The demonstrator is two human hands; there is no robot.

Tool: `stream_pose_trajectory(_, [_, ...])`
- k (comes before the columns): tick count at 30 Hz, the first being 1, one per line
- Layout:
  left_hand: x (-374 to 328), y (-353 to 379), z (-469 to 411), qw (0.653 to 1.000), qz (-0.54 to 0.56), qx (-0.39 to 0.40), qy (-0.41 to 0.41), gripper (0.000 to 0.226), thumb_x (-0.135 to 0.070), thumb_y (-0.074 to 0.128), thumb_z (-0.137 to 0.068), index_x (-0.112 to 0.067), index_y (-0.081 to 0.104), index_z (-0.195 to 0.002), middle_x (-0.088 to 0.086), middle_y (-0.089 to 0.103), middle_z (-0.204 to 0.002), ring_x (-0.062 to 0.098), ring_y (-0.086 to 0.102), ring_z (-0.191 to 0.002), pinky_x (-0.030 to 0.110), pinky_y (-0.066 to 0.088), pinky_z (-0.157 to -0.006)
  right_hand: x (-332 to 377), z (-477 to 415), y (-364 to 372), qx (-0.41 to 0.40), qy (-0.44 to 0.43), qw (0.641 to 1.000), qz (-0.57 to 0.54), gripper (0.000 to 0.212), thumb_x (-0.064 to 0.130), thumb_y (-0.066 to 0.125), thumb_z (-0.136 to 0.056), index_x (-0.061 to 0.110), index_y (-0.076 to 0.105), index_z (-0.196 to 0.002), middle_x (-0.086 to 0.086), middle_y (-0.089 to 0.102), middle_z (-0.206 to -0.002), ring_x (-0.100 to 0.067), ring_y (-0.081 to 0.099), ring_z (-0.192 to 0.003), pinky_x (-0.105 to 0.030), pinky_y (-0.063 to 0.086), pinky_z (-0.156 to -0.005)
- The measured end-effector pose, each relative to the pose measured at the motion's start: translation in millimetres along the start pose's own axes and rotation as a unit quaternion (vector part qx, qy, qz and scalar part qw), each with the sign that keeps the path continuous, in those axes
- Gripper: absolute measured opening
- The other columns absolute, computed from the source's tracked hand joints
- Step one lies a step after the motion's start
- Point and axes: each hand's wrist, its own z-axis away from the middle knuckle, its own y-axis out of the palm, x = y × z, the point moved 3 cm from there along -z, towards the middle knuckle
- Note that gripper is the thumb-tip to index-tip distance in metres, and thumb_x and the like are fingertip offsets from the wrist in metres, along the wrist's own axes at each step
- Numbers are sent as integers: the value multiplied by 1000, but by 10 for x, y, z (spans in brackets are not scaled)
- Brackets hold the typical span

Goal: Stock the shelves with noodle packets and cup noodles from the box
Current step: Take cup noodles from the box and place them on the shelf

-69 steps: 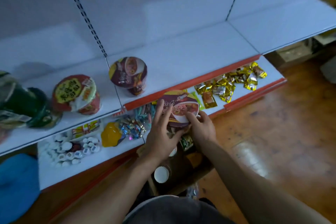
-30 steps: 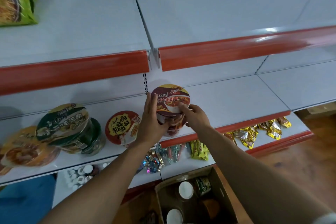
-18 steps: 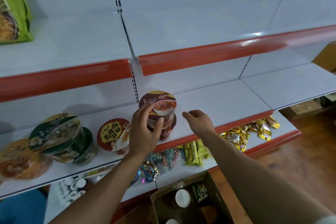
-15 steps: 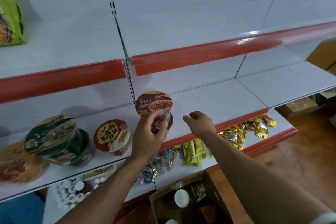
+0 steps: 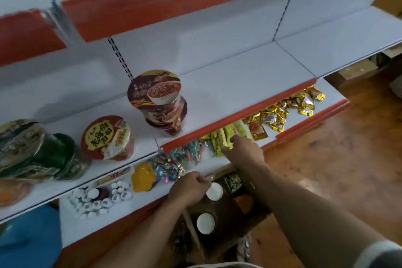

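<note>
Two brown cup noodles [image 5: 157, 99] stand stacked on the white middle shelf [image 5: 235, 91], free of both hands. To their left on that shelf are a red cup noodle [image 5: 107, 137], green cups [image 5: 37, 152] and an orange cup [image 5: 10, 189]. The cardboard box [image 5: 224, 171] sits on the floor below, holding upturned cups with white bottoms [image 5: 214, 191] and a green cup [image 5: 233, 182]. My left hand [image 5: 188, 188] is curled at the box's near-left rim, with nothing seen in it. My right hand [image 5: 242, 150] hovers over the box's far edge, fingers loosely spread and empty.
The lowest shelf [image 5: 139, 204] carries small white-capped bottles [image 5: 97, 198], a yellow pouch [image 5: 142, 177], shiny candy [image 5: 185, 155], green sachets [image 5: 224, 137] and gold packets [image 5: 282, 111]. A red shelf lip [image 5: 239, 113] juts out above them. Wooden floor lies to the right.
Both hands let go of the brown cup, which now rests on top of the other brown cup, and came down to the box. My view tilted downward.
</note>
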Motion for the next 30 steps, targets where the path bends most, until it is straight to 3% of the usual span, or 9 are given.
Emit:
stream_pose_trajectory(5, [420,640,-388,994,-34,86,-64,30,-51,56,-90,-24,67,-83,-5,67,-83,15,65,-83,27,42,-62,-496,-165,753,88,22,996,18,33,40,52,-90,21,58,-117,-5,65,-115,-27,61,-104,-34,46,-78])
stream_pose_trajectory(7, [655,963,-592,990,-44,101,-90,25,-49,55,-92,-27,67,-99,-3,68,-102,17,62,-95,30,46,-76,-715,-267,1099,107,40,993,9,35,45,54,-91,22,59,-117,-4,66,-114,-26,62,-102,-33,45,-76])
stream_pose_trajectory(9, [939,1345,-800,983,-58,114,-132,33,-38,55,-97,-15,63,-119,7,64,-123,25,59,-112,30,45,-95,-923,-351,1459,130,56,990,3,38,47,54,-91,20,57,-117,-5,64,-111,-29,61,-104,-34,43,-77])
stream_pose_trajectory(14, [1505,2096,-1327,970,-51,134,-197,32,-20,65,-88,-4,64,-116,15,65,-120,33,60,-113,39,49,-98,-1472,-588,2534,188,91,977,-34,19,40,51,-95,23,52,-88,8,49,-76,-21,58,-83,-33,48,-70])
stream_pose_trajectory(17, [1878,2579,-1821,961,-73,167,-209,35,-25,62,-89,-7,63,-120,13,65,-119,31,61,-112,36,49,-94,-1852,-767,3318,216,117,968,-52,25,41,51,-96,20,58,-108,4,55,-88,-19,56,-83,-31,46,-67])
stream_pose_trajectory(21, [2402,3151,-2488,954,-120,175,-211,70,-59,51,-79,-22,48,-139,6,60,-130,30,60,-112,45,49,-97,-2276,-916,4261,252,181,947,-85,37,41,55,-96,20,55,-126,0,58,-105,-16,51,-86,-32,48,-76])
stream_pose_trajectory(25, [2624,3496,-2970,947,-86,179,-251,79,-40,61,-92,-21,17,-156,8,45,-146,31,50,-127,39,45,-96,-2521,-1044,4978,282,247,911,-170,38,38,56,-96,20,54,-131,0,61,-120,-16,57,-97,-30,51,-81])
stream_pose_trajectory(28, [2829,3731,-3311,946,-40,162,-277,79,-43,59,-94,-22,16,-157,9,40,-151,31,47,-131,34,40,-88,-2627,-1173,5348,292,281,891,-203,46,38,56,-96,19,49,-138,-4,58,-131,-21,57,-114,-32,48,-91])
stream_pose_trajectory(30, [2958,3833,-3466,941,-9,154,-302,79,-45,59,-94,-19,17,-157,10,38,-153,31,44,-134,37,40,-98,-2674,-1241,5561,300,314,870,-232,52,38,55,-97,18,43,-144,-6,53,-139,-25,53,-124,-32,44,-95])
